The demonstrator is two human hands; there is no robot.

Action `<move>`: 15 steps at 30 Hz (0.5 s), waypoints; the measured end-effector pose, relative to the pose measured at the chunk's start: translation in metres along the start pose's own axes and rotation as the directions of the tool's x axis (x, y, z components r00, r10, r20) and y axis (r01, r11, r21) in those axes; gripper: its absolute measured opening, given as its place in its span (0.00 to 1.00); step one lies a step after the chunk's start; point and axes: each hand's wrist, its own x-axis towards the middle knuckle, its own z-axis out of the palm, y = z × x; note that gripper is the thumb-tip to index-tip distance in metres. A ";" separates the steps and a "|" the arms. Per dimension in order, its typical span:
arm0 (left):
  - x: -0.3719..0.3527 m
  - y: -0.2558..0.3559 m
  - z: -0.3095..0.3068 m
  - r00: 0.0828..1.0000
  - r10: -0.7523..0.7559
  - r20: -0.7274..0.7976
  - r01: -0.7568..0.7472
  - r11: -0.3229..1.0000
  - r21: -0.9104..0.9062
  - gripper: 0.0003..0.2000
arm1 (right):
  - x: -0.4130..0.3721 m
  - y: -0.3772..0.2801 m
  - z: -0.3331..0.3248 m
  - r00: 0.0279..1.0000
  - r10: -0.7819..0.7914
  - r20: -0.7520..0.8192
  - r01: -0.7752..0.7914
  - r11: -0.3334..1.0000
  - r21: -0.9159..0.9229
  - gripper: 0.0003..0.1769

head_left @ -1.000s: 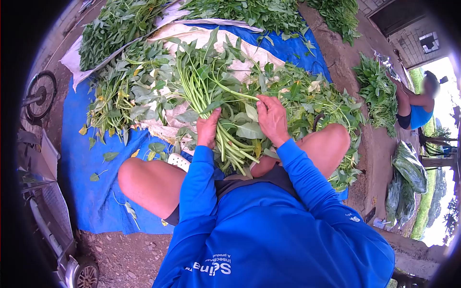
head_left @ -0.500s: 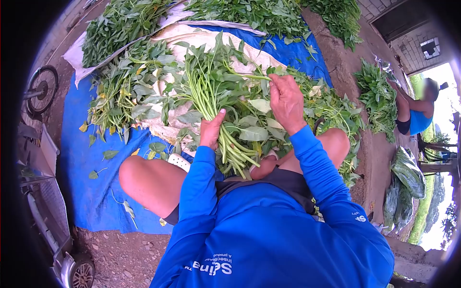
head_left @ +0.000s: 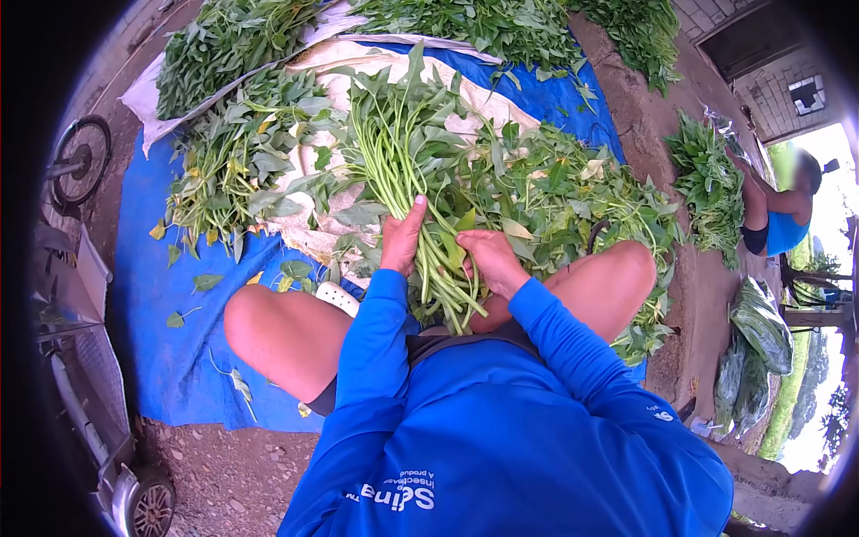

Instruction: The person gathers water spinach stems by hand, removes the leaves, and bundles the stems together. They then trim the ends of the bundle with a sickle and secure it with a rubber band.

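Note:
A bundle of long green leafy stems (head_left: pixel 386 170) lies over my lap, its leaves pointing away from me and its cut ends towards me. My left hand (head_left: pixel 403 237) is wrapped round the stems, thumb on top. Close on its right, my right hand (head_left: pixel 490 259) has its thumb and forefinger pinched at a green leaf beside the stems' lower part. Loose leafy stems (head_left: pixel 573 197) are spread on the right, and another pile of greens (head_left: pixel 215 188) lies on the left.
Beneath the greens are a blue tarp (head_left: pixel 179 358) and pale sacking (head_left: pixel 335 85). A white clog (head_left: pixel 337 298) is by my left knee. At left stand a wheel (head_left: pixel 80 161) and metal cart (head_left: pixel 89 367). Another person (head_left: pixel 787 215) sits at right near more greens (head_left: pixel 707 183).
My right hand has come down and towards me, from a raised stem at the upper right to the lower part of the bundle. My left hand keeps its hold.

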 end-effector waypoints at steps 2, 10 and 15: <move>-0.001 0.003 0.007 0.998 0.066 0.015 -0.066 0.998 0.002 0.22 | 0.002 0.007 0.004 1.000 0.006 0.008 -0.006 0.998 -0.065 0.16; 0.001 0.018 0.011 0.966 0.239 -0.099 -0.222 0.963 0.154 0.16 | -0.033 0.012 -0.013 0.971 0.190 0.145 -0.210 0.969 0.133 0.09; 0.007 0.021 0.005 0.961 0.249 -0.117 -0.240 0.967 0.090 0.16 | -0.031 0.014 -0.032 0.940 0.222 0.258 -0.284 0.929 0.236 0.05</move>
